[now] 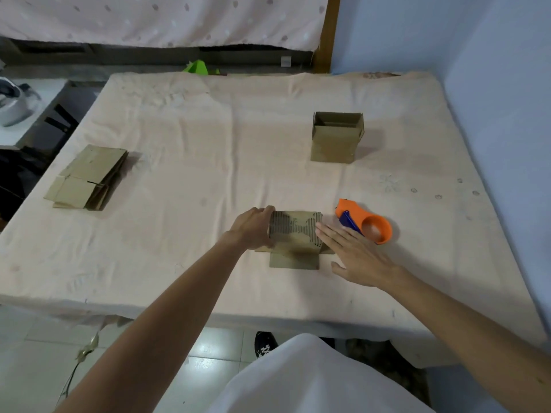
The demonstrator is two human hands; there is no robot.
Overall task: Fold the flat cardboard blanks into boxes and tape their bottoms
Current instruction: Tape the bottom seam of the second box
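On the wrinkled pale pink cloth covering the table (208, 144), near its front edge, our left hand (253, 226) grips the left side of the small brown cardboard box (293, 234). Our right hand (357, 257) lies flat, straight fingers touching the box's right side. The orange-and-blue tape dispenser (366, 223) rests just beside them. A stack of flat cardboard blanks (86, 178) lies far left, and an upright open-topped cardboard box (337, 138) stands nearer the light blue wall (492, 70).

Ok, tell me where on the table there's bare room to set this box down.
Widest bare patch: the middle of the table, between the flat stack and the finished box. Also bare along the far edge. Crowded at the front: left hand, right hand, the held box and tape dispenser sit close.
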